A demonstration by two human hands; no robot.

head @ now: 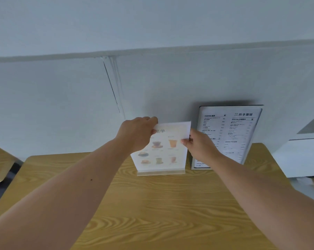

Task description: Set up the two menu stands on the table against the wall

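Picture menu stand [161, 150], light, stiff, likely slippery: left hand [140, 132] and right hand [199, 143] each grip an upper edge; base below, on worktop [152, 204].

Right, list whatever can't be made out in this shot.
All head view:
- Text menu: lower left corner behind the right hand; small print blurred.
- Picture menu: left edge behind the left hand; lettering washed out.
- Whether either menu touches the wall: can't tell.
- Table: near edge cut off by the frame.
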